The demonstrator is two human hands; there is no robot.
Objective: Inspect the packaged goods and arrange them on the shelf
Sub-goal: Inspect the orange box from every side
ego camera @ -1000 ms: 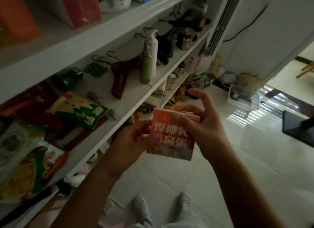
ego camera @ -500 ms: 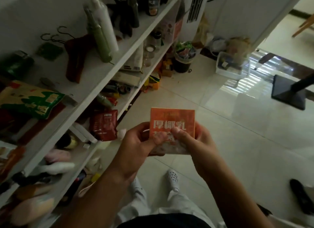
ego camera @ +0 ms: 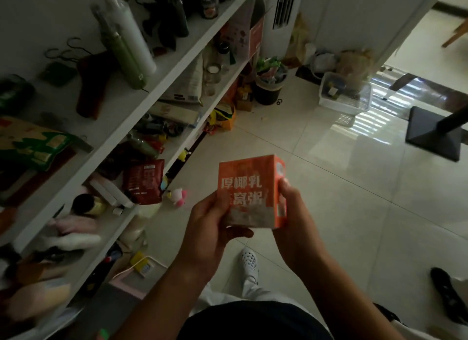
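Pale, glossy floor tiles [ego camera: 342, 200] fill the right of the view, and a white shelf [ego camera: 174, 68] crowded with odds and ends runs up the left. Between them, out over the floor and near the shelf's front edge, an orange box [ego camera: 249, 187] is held upright with its printed face toward the camera.

The left hand [ego camera: 210, 225] takes the lower left corner, its thumb lying along the bottom edge. The right hand [ego camera: 293, 218] wraps the right side, fingertips on the narrow side panel. Both grips are closed on the box - neither is wide.

This looks like the inspecting step, with shelving yet to come. To do it well, let one hand bear the box while the other shifts, and turn it slowly so every face, corner and flap gets a look. Hold it by the edges rather than pressing the panels. The shelf side is dim, so tilting the box toward the brighter floor side should help with small print.

The box seems to be thin printed card - flat panels, crisp edges, big white characters on orange, a paler picture below. Its flat base should stand steadily on a board. On the tiers beside it, a dark red pouch [ego camera: 143, 181] and a green bag [ego camera: 33, 144] look soft and crinkly, while a green bottle [ego camera: 121, 45] and a white bottle [ego camera: 135, 33] are tall, smooth and round.
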